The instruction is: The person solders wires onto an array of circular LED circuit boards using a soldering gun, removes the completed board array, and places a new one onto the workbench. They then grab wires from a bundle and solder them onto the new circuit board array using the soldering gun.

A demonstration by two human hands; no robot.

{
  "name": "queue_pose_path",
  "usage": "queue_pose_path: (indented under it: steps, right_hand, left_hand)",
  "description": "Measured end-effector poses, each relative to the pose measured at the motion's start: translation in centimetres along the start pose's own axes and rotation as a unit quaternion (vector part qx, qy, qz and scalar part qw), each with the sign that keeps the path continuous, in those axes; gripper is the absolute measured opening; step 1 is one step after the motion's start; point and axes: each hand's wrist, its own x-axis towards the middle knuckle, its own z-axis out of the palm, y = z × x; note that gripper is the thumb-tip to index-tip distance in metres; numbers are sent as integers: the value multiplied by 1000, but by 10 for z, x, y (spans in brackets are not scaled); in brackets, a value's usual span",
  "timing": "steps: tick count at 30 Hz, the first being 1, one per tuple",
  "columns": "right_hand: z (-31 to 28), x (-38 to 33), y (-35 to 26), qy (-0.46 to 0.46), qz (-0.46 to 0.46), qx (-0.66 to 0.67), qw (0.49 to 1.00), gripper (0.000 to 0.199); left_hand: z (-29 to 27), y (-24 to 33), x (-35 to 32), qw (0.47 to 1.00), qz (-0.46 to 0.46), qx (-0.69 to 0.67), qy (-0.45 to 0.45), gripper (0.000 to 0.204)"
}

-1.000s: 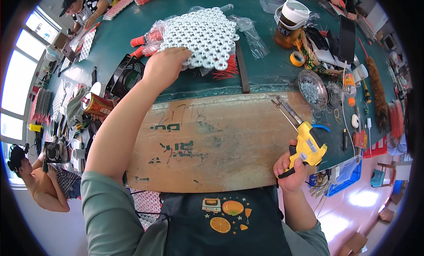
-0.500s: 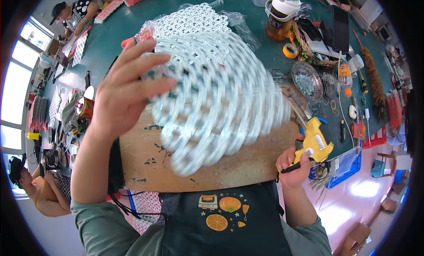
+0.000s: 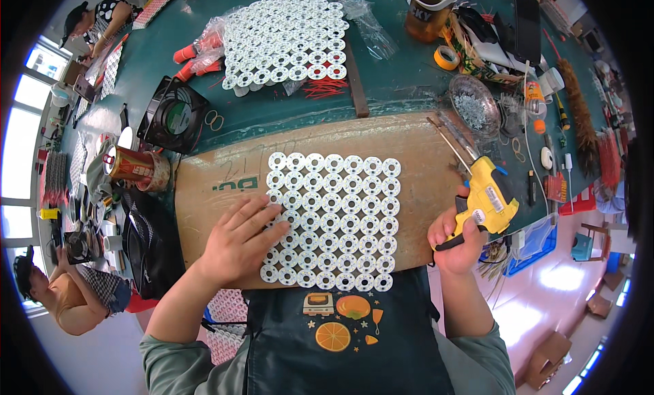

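Note:
A white panel of joined ring-shaped circuit boards (image 3: 332, 221) lies flat on the brown board (image 3: 422, 150) in front of me. My left hand (image 3: 242, 238) rests at the panel's left edge, fingers stretched out and fingertips over its outer rings. To the right of the panel, my right hand (image 3: 456, 248) is wrapped round the black-trimmed handle of a yellow soldering gun (image 3: 489, 194). The gun's long thin metal tip points up and to the left, apart from the panel.
Beyond the board, a stack of similar ring panels (image 3: 283, 37) sits beside red wires (image 3: 327, 88). A black fan (image 3: 174, 114) and a can (image 3: 129, 163) stand left. At right are a metal dish of small bits (image 3: 473, 109) and orange tape (image 3: 446, 57). Two other people sit at left.
The panel, blurred and raised in my left hand before, now lies flat on the board. My left hand has come down to its left edge. The soldering gun stays in my right hand.

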Motion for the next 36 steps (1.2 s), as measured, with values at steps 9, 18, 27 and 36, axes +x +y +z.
queue_pose_path:
  steps: [9, 18, 27, 36]
  right_hand:
    - [16, 4, 10, -39, 42, 11, 998, 69]
    - [18, 8, 14, -48, 70, 4, 996, 67]
    - [18, 7, 13, -33, 64, -16, 997, 69]
    - [16, 9, 16, -35, 67, -19, 997, 67]
  left_hand:
    - [-1, 14, 23, 992, -104, -71, 11, 53]
    - [-2, -98, 155, 971, -99, 92, 198, 54]
    - [33, -139, 201, 948, -228, 36, 221, 45]
    - [-10, -186, 218, 937, -288, -107, 169, 44]
